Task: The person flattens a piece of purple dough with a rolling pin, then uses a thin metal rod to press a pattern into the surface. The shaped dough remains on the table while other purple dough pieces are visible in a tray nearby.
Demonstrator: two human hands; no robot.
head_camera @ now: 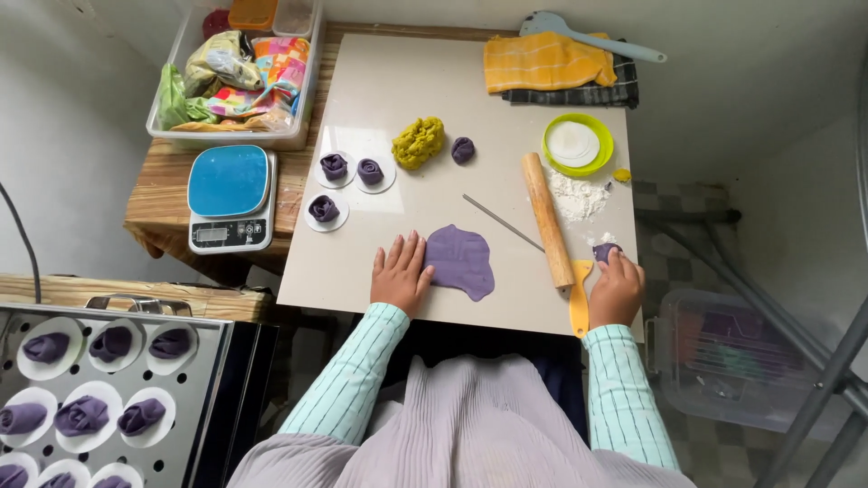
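Observation:
A flattened sheet of purple dough [461, 260] lies on the beige board [407, 90]. My left hand [400, 273] rests flat on the board, fingers apart, touching the sheet's left edge. My right hand [617, 287] pinches a small purple dough piece [604, 251] near the board's right edge, beside a yellow scraper [579, 303]. A wooden rolling pin [547, 220] lies between the two hands. A thin metal rod [503, 222] lies just left of the pin.
Three purple dough roses [344, 185] on white paper rounds, a yellow dough lump [418, 142], a purple dough ball [463, 150], a green-rimmed dish [578, 145] and loose flour [575, 194] sit farther back. A blue scale [231, 197] and clear bin [235, 77] stand left. A steamer tray [194, 425] with roses is lower left.

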